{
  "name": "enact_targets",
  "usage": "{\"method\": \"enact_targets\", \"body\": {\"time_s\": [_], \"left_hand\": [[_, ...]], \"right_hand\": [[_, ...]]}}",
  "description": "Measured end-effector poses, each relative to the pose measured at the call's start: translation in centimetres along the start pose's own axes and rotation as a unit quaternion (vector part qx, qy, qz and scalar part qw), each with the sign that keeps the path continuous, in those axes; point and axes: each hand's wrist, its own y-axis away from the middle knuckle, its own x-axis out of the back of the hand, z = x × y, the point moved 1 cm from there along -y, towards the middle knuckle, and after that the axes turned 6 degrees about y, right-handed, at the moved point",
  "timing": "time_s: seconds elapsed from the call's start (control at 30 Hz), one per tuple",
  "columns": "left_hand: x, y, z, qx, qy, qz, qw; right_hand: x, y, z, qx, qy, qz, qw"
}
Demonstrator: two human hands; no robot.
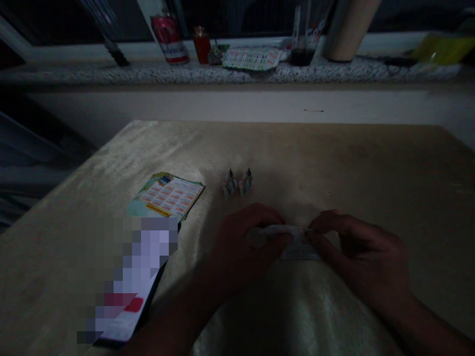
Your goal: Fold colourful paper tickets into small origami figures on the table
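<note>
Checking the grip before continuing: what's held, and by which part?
A piece of paper, pinched near its upper edge: left hand towards the left, right hand towards the right.

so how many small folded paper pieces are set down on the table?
2, side by side beyond the left hand: left folded piece, nearer the printed card stack, and right folded piece. Any under the left hand would be hidden.

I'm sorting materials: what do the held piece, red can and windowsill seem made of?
Held piece: probably matte paper or card, being thin and apparently folded. Red can: likely printed metal, by its shape. Windowsill: perhaps granite or lookalike, judging by speckles.
</note>
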Motion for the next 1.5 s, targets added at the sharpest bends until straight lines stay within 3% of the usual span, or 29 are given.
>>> {"method": "enact_targets", "body": {"time_s": [0.13,0.27,0.53,0.77,0.87,0.97,1.1,1.2,1.33,1.4,1.5], "left_hand": [[-0.2,0.1,-0.6,0.148,0.080,-0.032,0.985],[-0.2,0.0,-1.2,0.214,0.154,-0.053,0.963],[0.5,-0.6,-1.8,0.258,0.217,-0.062,0.940],[0.9,-0.6,-1.6,0.258,0.161,-0.053,0.951],[0.8,-0.5,-1.8,0.259,0.156,-0.054,0.952],[0.6,-0.5,-2.2,0.269,0.126,-0.060,0.953],[0.7,-0.3,-2.2,0.225,-0.078,-0.037,0.971],[0.9,0.0,-1.7,0.122,-0.255,-0.019,0.959],[0.5,0.6,-1.2,-0.043,-0.319,-0.161,0.933],[0.3,0.9,-1.2,-0.072,-0.337,-0.223,0.912],[0.2,1.1,-1.2,-0.068,-0.360,-0.252,0.896]], "right_hand": [[-0.3,0.1,0.3,-0.062,-0.044,-0.008,0.997],[-0.6,0.0,0.6,-0.089,-0.048,-0.021,0.995],[-0.5,-0.5,1.1,-0.143,-0.098,-0.091,0.981],[-0.3,-0.7,1.6,-0.155,-0.119,-0.135,0.971],[-0.3,-0.5,1.9,-0.140,-0.108,-0.171,0.969],[-0.4,-0.5,2.3,-0.070,-0.064,-0.211,0.973],[-0.8,-0.6,2.7,0.039,0.011,-0.242,0.969],[-1.0,-0.6,2.8,0.067,0.053,-0.263,0.961],[-0.9,-0.5,2.8,0.094,0.091,-0.264,0.956],[-0.8,-0.5,2.8,0.107,0.111,-0.261,0.953],[-0.6,-0.4,2.8,0.123,0.138,-0.263,0.947]]}}
